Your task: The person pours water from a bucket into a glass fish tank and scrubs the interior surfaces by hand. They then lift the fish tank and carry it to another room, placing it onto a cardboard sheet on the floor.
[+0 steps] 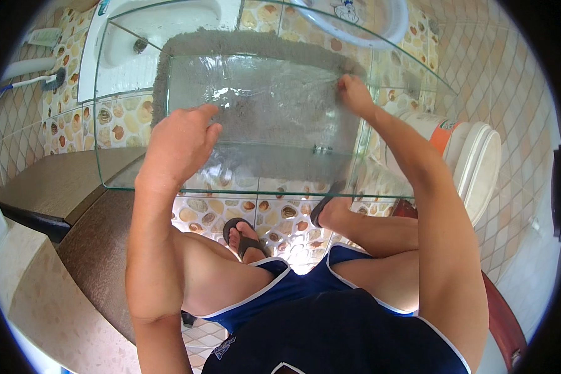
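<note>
In front of me stands a rectangular glass tank (271, 192), open at the top, with shallow rippling water (280, 93) at its bottom. A grey shaggy mat (243, 41) lies under the tank and shows through the glass. My left hand (182, 138) hovers over the tank's left part, thumb and fingers apart, with nothing seen in it. Towards the tank's right end wall, my right hand (354, 95) reaches in with curled fingers. Blur hides its fingertips, so I cannot tell if it holds something.
A white squat toilet (86, 75) is at the back left, near a scrub brush (53, 79). A plastic basin (392, 28) is at the back right. A white bucket (481, 163) lies on its side at the right. A brown ledge (65, 180) adjoins the tank's left.
</note>
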`<state>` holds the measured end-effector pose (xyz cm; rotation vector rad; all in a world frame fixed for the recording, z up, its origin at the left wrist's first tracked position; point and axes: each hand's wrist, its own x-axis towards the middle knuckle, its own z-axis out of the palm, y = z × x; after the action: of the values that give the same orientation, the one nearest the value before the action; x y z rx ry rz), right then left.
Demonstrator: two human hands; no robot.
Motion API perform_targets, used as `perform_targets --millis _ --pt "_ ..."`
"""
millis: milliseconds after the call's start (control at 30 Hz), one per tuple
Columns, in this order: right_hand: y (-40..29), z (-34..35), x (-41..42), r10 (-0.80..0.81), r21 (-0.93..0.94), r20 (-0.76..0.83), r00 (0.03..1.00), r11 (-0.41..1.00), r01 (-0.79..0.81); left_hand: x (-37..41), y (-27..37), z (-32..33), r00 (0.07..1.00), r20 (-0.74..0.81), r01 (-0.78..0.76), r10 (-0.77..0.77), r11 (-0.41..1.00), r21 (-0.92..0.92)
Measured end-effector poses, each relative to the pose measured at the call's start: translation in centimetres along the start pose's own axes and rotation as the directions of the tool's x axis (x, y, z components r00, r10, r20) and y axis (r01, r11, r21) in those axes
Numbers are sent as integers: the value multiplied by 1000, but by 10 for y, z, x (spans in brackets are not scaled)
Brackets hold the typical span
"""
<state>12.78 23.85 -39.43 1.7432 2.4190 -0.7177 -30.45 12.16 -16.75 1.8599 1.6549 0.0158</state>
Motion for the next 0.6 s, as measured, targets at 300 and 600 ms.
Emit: perform_targets --millis 300,600 --pt "-162 25 56 -341 162 -28 940 926 341 -6 12 -5 990 129 48 -62 993 109" --pt "-310 71 142 -622 134 -164 766 755 641 -28 54 17 987 -150 -30 49 991 127"
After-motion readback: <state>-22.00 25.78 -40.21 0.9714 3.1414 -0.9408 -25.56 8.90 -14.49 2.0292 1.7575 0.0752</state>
